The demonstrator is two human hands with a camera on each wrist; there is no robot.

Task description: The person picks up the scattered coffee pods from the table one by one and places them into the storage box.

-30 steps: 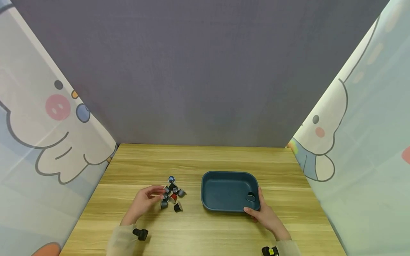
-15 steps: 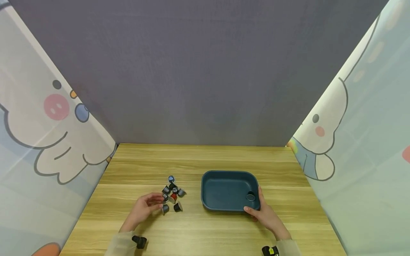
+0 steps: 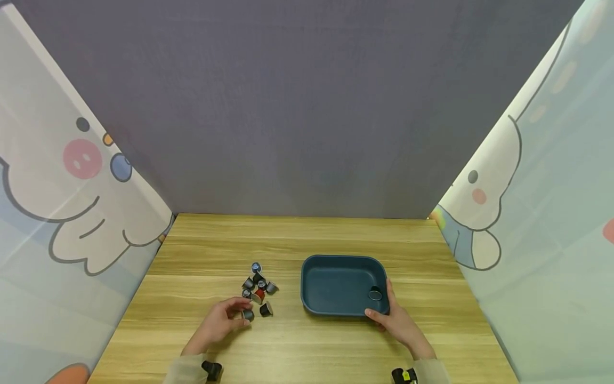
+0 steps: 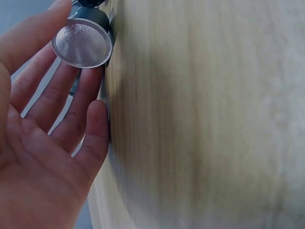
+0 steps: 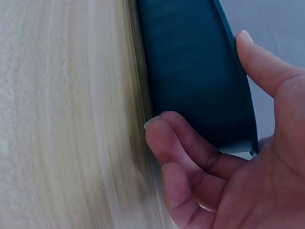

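Observation:
My left hand (image 3: 224, 320) is at the table's left, with thumb and fingers on either side of a dark coffee capsule (image 3: 248, 314). In the left wrist view the silver lid of this capsule (image 4: 82, 44) faces the camera, its edge overlapped by the thumb. Just beyond lies a loose cluster of capsules, including a red one (image 3: 259, 296), a black one (image 3: 266, 309) and a blue-lidded one (image 3: 256, 268). My right hand (image 3: 398, 322) grips the near right corner of a dark blue tray (image 3: 342, 256), thumb at the rim and bent fingers against the outer wall. One dark capsule (image 3: 376, 294) lies inside.
The wooden table (image 3: 288, 352) carries everything. A grey panel (image 3: 307, 133) rises behind it, and cartoon-printed sheets (image 3: 57, 213) stand along both sides. Between the capsule cluster and the tray runs a strip of bare wood.
One dark capsule has been drawn out of the cluster toward the near side. My left hand pulled back, then came right around that capsule. The right hand and tray have kept their place.

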